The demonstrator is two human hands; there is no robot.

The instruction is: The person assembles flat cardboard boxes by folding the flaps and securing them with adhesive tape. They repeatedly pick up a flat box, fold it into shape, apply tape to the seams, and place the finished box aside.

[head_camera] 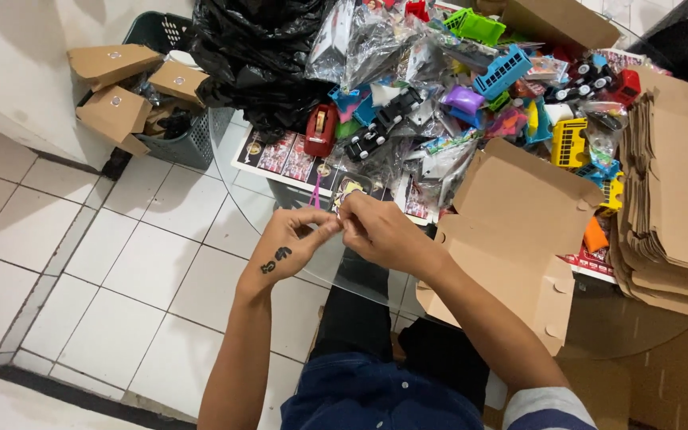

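My left hand [292, 241] and my right hand [380, 231] meet over the near edge of a round glass table [228, 151]. Their fingertips pinch together on something small and thin between them; I cannot tell what it is. Pink-handled scissors [314, 195] lie on the glass just beyond my left hand. An open brown cardboard box [511, 231] lies flat right of my right hand. A red tape dispenser [321, 129] stands farther back.
A heap of plastic toy vehicles in clear bags [471, 87] covers the table. A stack of flat cardboard [674, 191] sits at the right. A black rubbish bag [256, 56] and a grey basket of cardboard scraps [153, 87] stand at the back left on the white tiled floor.
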